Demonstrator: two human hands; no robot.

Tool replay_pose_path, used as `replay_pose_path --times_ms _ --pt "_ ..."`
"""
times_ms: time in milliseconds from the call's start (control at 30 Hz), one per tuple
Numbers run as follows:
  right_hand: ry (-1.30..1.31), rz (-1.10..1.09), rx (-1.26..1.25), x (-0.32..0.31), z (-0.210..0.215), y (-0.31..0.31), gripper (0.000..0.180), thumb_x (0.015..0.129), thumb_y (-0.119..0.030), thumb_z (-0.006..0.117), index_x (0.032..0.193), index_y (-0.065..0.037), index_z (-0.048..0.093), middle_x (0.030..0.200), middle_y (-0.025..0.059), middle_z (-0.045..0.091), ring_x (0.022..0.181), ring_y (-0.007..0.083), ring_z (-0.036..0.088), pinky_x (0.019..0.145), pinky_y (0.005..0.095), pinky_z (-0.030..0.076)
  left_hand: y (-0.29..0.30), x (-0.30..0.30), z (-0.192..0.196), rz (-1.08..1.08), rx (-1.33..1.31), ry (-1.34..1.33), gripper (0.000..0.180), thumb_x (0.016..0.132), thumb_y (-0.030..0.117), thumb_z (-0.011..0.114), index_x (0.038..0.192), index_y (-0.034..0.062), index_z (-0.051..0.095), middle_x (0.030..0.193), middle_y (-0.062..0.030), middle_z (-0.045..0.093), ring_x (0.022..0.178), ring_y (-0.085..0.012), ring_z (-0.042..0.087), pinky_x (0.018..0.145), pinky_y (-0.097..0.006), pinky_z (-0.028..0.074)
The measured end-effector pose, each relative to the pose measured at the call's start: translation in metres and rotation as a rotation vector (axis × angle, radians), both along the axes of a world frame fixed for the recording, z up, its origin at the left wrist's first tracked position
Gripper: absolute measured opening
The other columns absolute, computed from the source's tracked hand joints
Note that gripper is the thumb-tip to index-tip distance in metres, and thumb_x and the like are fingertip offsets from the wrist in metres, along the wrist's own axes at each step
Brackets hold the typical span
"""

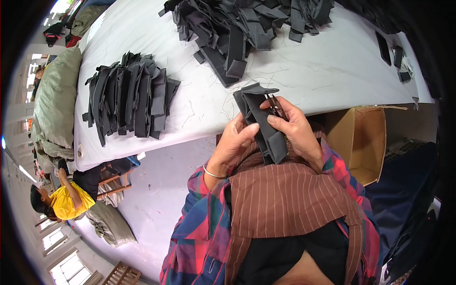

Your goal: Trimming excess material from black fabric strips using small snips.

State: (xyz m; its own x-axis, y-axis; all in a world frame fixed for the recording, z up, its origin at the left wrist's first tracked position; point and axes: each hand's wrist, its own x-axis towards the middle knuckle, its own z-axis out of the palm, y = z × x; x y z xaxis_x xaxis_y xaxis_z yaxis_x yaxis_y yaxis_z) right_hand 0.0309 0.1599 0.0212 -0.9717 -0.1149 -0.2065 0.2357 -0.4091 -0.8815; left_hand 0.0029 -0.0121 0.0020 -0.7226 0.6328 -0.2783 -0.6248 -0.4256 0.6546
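Observation:
My left hand (pixel 236 141) grips a folded dark grey fabric piece (pixel 260 121) by its left edge, thumb on top. The piece is long and narrow, held slantwise in front of my apron at the table's near edge. My right hand (pixel 295 129) is closed around small dark thread snips (pixel 276 105), with the thumb by the fabric's right edge. The snips' tips lie close to the upper end of the piece; whether they touch it I cannot tell. A neat row of similar fabric pieces (pixel 128 97) lies on the left of the white-covered table (pixel 199 104).
A loose heap of dark fabric pieces (pixel 237 33) covers the table's far middle. A dark flat object (pixel 383 49) lies at far right. Below the table's right edge stands an open cardboard box (pixel 356 137). Stuffed sacks (pixel 57 95) lean at left, near a seated person in yellow (pixel 71 202).

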Motion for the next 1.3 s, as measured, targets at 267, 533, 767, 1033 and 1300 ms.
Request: replay_pose_path --times_ms 267,533,767,1033,1300 --pt "-0.001 0.069 -0.023 -0.001 -0.004 -0.008 0.031 0.090 -0.009 0.060 0.119 -0.003 0.052 0.101 0.0041 0.058 0.092 0.0080 0.055 0.081 0.0230 0.047 -0.004 -0.013 -0.007 0.178 -0.100 -0.009 0.043 0.085 0.011 0.066 0.122 0.0009 0.046 0.102 -0.0079 0.060 0.088 -0.0140 0.059 0.076 -0.027 0.049" --pt "0.060 -0.009 0.256 -0.005 -0.027 -0.015 0.033 0.084 -0.006 0.063 0.115 -0.001 0.054 0.098 0.0029 0.061 0.087 0.0065 0.056 0.076 0.0219 0.047 -0.005 -0.031 0.002 0.239 -0.297 0.148 0.037 0.081 0.004 0.067 0.110 -0.0011 0.044 0.084 -0.0118 0.064 0.068 -0.0140 0.060 0.065 -0.025 0.049" --pt "0.203 -0.052 0.915 -0.010 -0.032 0.000 0.035 0.084 -0.027 0.068 0.113 -0.009 0.061 0.083 0.0096 0.065 0.075 0.0199 0.062 0.069 0.0306 0.048 -0.009 -0.055 -0.029 0.212 -0.423 0.233 0.036 0.078 0.002 0.067 0.107 -0.0031 0.045 0.096 -0.0169 0.067 0.081 -0.0163 0.064 0.078 -0.027 0.050" --pt "0.439 0.032 1.309 -0.009 -0.045 0.010 0.019 0.082 -0.021 0.066 0.098 -0.011 0.067 0.081 0.0066 0.065 0.075 0.0269 0.060 0.068 0.0385 0.046 -0.003 -0.055 -0.047 0.178 -0.544 0.301 0.034 0.078 0.003 0.067 0.105 -0.0004 0.047 0.098 -0.0121 0.067 0.088 -0.0116 0.060 0.080 -0.024 0.048" --pt "0.538 0.084 1.366 -0.018 -0.051 0.012 0.011 0.079 -0.014 0.067 0.090 -0.012 0.066 0.080 0.0015 0.064 0.072 0.0232 0.055 0.065 0.0365 0.040 -0.007 -0.057 -0.046 0.116 -0.460 0.279 0.033 0.080 0.002 0.064 0.107 -0.0006 0.045 0.106 -0.0146 0.065 0.096 -0.0146 0.059 0.088 -0.028 0.046"
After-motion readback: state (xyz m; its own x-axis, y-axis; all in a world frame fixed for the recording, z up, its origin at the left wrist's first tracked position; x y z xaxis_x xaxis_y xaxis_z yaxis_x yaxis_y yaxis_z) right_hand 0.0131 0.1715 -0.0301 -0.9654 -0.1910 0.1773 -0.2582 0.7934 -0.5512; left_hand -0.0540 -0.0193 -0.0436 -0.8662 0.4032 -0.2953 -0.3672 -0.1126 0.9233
